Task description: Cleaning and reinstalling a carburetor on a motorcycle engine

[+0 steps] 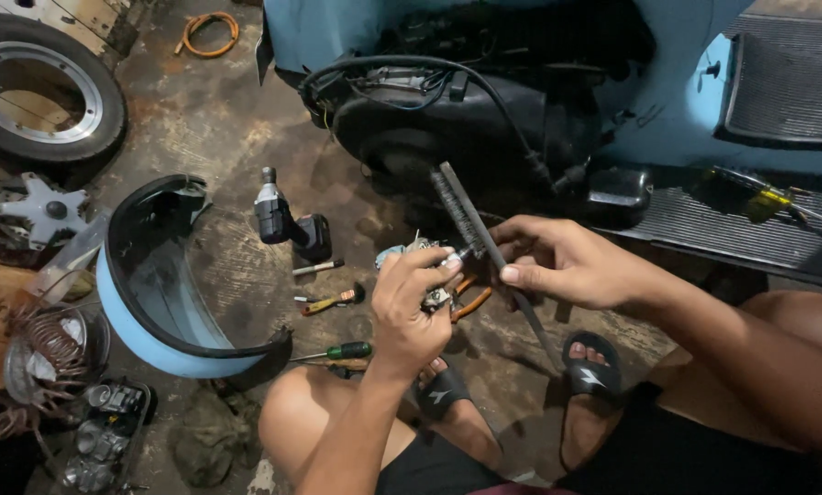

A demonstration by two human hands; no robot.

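Note:
My left hand (pixel 413 307) is closed around a small metal part (pixel 434 295), holding it up in front of me. My right hand (pixel 557 259) grips the handle of a wire brush (pixel 461 213), whose bristled head points up and left, just above the part. The brush bristles sit close to the part's top end; contact cannot be told. Both hands hover over a dirty concrete floor, in front of a light blue scooter (pixel 667 82) with its engine bay open.
A blue curved body panel (pixel 154 302) lies left. A cordless driver (pixel 287 225), screwdrivers (pixel 337 351), orange-handled pliers (pixel 473 302) and small tools lie on the floor. A tyre on a rim (pixel 39 92) and engine parts (pixel 99 435) sit far left. My sandalled feet (pixel 590 367) are below.

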